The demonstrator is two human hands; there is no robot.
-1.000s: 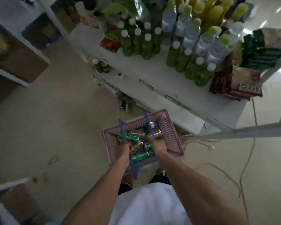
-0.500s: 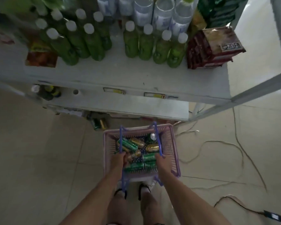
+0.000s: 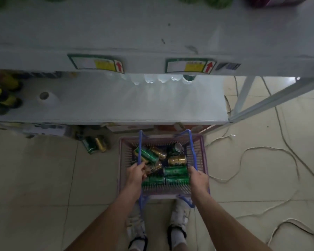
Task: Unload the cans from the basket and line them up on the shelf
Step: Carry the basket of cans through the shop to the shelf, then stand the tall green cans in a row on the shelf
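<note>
Upper white metal shelf (image 3: 152, 33) cuts off green bottles at top edge. Pink slatted plastic basket (image 3: 204, 153) below lower shelf's front edge, over tiled floor (image 3: 34, 178), full of green and gold aluminium cans (image 3: 175, 171) lying jumbled. Left hand (image 3: 135, 175), right hand (image 3: 198, 178): fingers closed round blue handles (image 3: 193, 151). Loose cables (image 3: 252, 151) right.

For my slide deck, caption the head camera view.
Both hands, left and right, grip the blue handles of a pink plastic basket of green and gold cans below grey metal shelves.
</note>
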